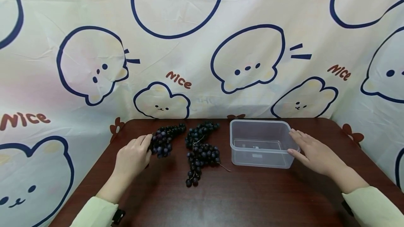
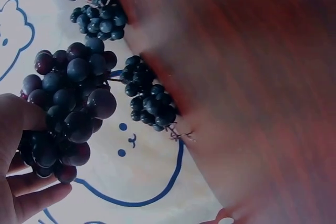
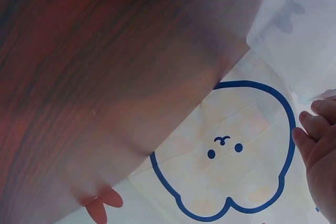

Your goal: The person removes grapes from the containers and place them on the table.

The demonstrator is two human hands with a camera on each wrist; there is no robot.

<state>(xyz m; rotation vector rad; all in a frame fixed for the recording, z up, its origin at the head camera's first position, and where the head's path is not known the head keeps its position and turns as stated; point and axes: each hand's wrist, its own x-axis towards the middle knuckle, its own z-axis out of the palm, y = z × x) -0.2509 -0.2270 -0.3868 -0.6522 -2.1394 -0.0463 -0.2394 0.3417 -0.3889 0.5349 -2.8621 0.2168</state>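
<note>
My left hand [image 1: 130, 155] grips one end of a bunch of dark grapes [image 1: 162, 143] at the left of the table. In the left wrist view, thumb and fingers curl around the round purple-black grapes [image 2: 68, 106], and the stem side points away from the palm. More dark grapes [image 1: 204, 153] lie to the right of that bunch, with thin stems showing. A clear plastic container [image 1: 260, 159], lidless and with nothing in it, stands right of the middle. My right hand [image 1: 317, 155] has its fingers extended, the fingertips at the container's right rim.
The dark brown wooden table [image 1: 221, 202] runs back to a white cloth [image 1: 195, 55] printed with blue-outlined bears. The cloth also hangs along the left and right sides. In the right wrist view, the table's edge [image 3: 152, 153] cuts diagonally across.
</note>
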